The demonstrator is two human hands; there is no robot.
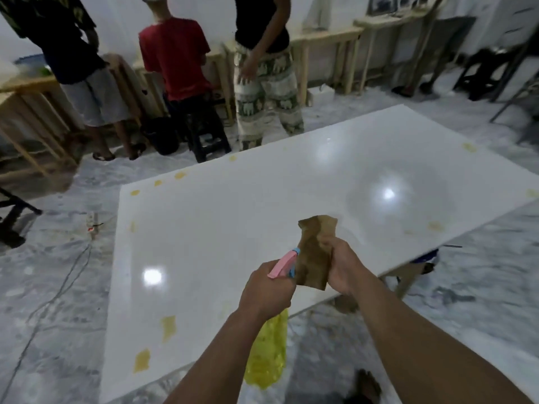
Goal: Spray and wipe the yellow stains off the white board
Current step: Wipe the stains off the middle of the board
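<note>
1. The white board (262, 199) is lying flat and glossy, throwing back two bright light spots.
2. Yellow stains (168, 326) are sitting along its near-left edge, with smaller ones dotting the far edge and the right side.
3. A wooden support (408, 279) is showing under its right edge.
4. The marbled floor (52, 287) is carrying a power strip (92, 224), its cable trailing away.

board (262, 199) 1 | bottle (267, 354) 1 | cloth (315, 255) 1 | stains (168, 326) roughly 10 | people (175, 59) 3

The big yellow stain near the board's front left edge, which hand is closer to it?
Left. The left hand, gripping the spray bottle, is just right of that stain; the right hand, holding the brown cloth, is farther right.
</note>
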